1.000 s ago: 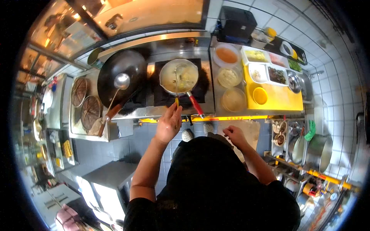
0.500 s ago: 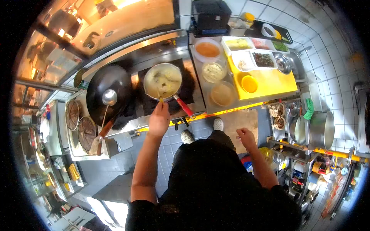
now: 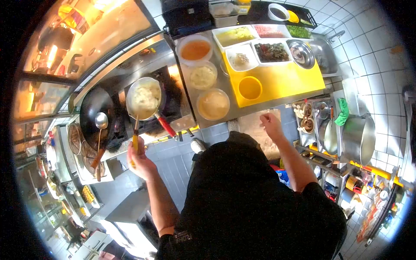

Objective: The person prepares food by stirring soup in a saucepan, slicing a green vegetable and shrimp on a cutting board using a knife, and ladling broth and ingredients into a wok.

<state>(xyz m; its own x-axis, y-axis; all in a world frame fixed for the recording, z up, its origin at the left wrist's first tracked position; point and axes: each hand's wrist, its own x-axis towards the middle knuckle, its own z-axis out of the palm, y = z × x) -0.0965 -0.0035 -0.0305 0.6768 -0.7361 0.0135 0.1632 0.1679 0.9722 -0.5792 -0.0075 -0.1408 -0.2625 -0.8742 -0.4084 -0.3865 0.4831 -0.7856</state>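
My left hand [image 3: 142, 161] is closed around the handle of a yellow-handled utensil [image 3: 135, 141]. Its thin shaft runs up to the near rim of a light-coloured pan [image 3: 161, 104] on the stove, and its head cannot be made out. Pale, lumpy food [image 3: 146, 97] lies in that pan, whose red handle [image 3: 166, 126] points toward me. Off to the other side, my right hand [image 3: 271, 125] hangs in front of the counter edge with curled fingers; I see nothing in it.
A black wok [image 3: 92, 123] holding a ladle [image 3: 101, 121] stands left of the pan. Round tubs, including one of orange liquid [image 3: 195, 50], line the counter. Beside them lies a yellow board [image 3: 286, 84] with a yellow bowl [image 3: 250, 88] and ingredient trays. Shelves [image 3: 316, 162] stand at right.
The view has turned rightward, so stove and pan sit further left. My left hand has drawn back from the pan's rim toward me with the utensil. Pale food now shows heaped in the pan.
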